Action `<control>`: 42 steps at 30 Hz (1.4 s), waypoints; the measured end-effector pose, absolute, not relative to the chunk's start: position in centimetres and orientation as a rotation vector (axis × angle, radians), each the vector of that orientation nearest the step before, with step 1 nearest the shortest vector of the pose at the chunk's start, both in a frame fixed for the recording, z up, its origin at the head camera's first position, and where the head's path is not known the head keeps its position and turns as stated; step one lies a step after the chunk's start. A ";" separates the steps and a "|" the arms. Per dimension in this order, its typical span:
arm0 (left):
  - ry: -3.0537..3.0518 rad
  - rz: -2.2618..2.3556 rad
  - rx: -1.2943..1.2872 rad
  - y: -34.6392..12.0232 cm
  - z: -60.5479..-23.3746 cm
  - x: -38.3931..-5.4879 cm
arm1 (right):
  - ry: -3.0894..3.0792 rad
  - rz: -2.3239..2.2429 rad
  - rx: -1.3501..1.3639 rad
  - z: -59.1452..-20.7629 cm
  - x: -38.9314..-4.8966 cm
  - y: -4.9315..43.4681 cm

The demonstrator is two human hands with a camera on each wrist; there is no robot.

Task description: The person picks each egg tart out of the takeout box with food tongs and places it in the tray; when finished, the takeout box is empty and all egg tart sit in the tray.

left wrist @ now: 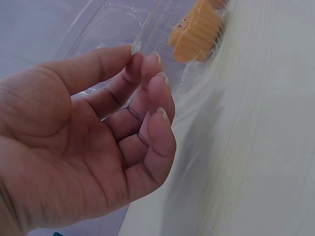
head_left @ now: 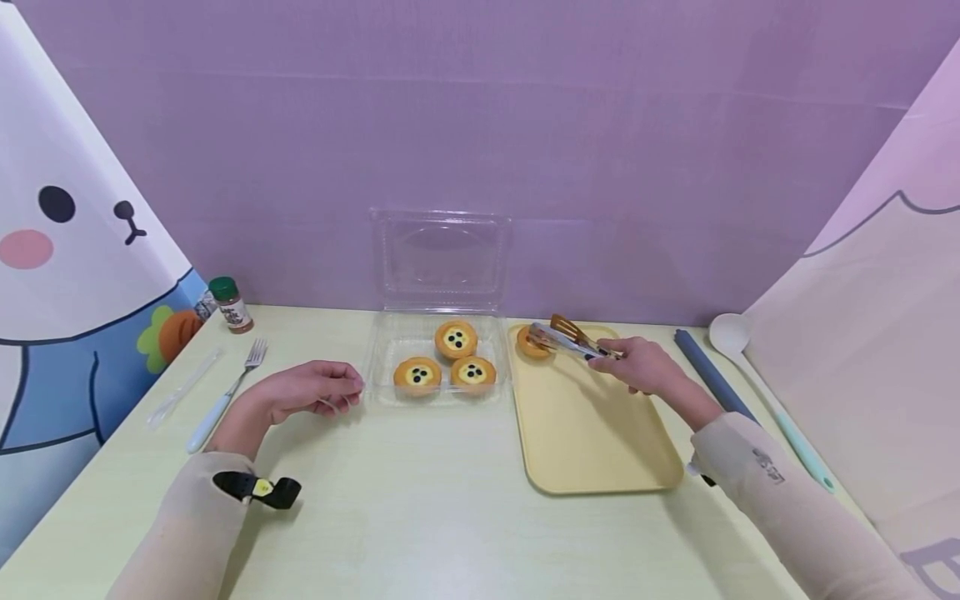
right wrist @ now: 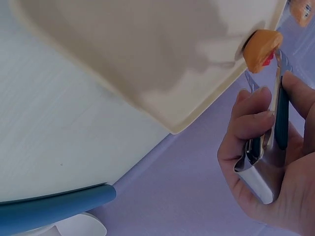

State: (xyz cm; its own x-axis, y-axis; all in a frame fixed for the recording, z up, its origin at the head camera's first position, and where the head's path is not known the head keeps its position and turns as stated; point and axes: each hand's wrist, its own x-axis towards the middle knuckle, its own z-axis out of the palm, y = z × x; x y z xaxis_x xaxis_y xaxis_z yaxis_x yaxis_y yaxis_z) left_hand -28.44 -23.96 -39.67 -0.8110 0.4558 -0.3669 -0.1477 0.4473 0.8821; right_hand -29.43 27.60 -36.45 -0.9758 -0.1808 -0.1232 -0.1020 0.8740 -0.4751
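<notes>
My right hand (head_left: 641, 364) grips a pair of metal tongs (right wrist: 280, 113) with dark handle grips. The tongs' two ends stand apart at an egg tart (head_left: 531, 344), which lies at the back left corner of the beige tray (head_left: 592, 450); the tart shows a spot of red in the right wrist view. My left hand (head_left: 311, 390) pinches the left edge of a clear plastic container (left wrist: 106, 19) between thumb and index finger, the other fingers bent. Three egg tarts, among them a front one (head_left: 417, 377), sit in the container's base. Its lid (head_left: 442, 262) stands upright behind.
Left lie a fork (head_left: 217, 412) with a light blue handle, a clear plastic-wrapped utensil (head_left: 183, 390) and a green-capped spice jar (head_left: 233, 307). Right of the tray are a dark blue rod (head_left: 708, 371) and a white spoon (head_left: 731, 335) with a mint handle. A purple backdrop (head_left: 600, 167) rises behind.
</notes>
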 end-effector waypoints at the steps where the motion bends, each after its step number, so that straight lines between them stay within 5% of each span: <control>1: 2.130 1.378 0.257 -24.0 -39.7 -28.4 | 2.882 -0.724 -0.223 -36.5 -29.4 27.6; 42: 2.180 1.345 0.270 -23.8 -39.6 -28.2 | 3.038 -0.640 -0.405 -35.3 -28.8 18.2</control>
State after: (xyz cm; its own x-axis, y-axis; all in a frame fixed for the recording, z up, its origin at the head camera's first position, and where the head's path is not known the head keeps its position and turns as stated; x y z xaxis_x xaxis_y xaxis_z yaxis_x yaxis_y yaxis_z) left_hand -28.20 -23.78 -39.56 -0.8241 0.4433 -0.3525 -0.1161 0.4768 0.8713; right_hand -28.82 18.22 -35.31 -0.9666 -0.2528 0.0429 -0.2486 0.8831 -0.3980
